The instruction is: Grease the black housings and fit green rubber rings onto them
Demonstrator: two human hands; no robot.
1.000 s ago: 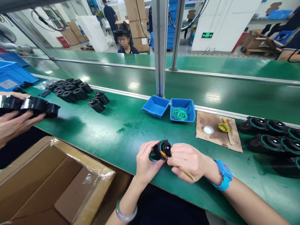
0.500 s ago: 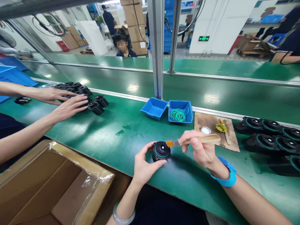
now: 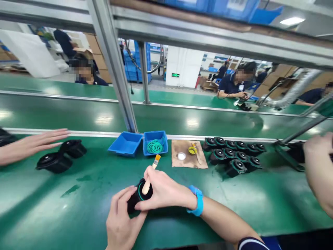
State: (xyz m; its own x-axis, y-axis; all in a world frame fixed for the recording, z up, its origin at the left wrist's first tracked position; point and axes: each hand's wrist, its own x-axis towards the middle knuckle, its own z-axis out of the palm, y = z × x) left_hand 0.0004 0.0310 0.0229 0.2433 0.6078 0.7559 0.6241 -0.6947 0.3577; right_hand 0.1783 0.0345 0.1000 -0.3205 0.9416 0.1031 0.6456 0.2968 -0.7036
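My left hand (image 3: 123, 217) is wrapped round a black cylindrical housing (image 3: 134, 201) with a green ring on its top, tilted just above the green bench. My right hand (image 3: 165, 189) grips a wooden-handled brush (image 3: 156, 161), bristles pointing up and away, the handle end over the housing's top. The thumb and fingers of that hand also touch the housing. Beyond my hands, a blue tray (image 3: 145, 151) holds green rings (image 3: 155, 146). Beside it is another blue tray (image 3: 125, 143).
A cardboard sheet (image 3: 177, 163) bears a yellow container (image 3: 192, 150), a white disc (image 3: 181, 156) and a second brush. Several black housings (image 3: 236, 168) stand to its right. Two more (image 3: 54, 162) sit at left near a co-worker's hand (image 3: 33, 144). Another person's arm (image 3: 321, 173) reaches in at right.
The view has swung to the right. My right hand has turned the brush bristles away from the housing and now touches the housing. The housing has tilted in my left hand.
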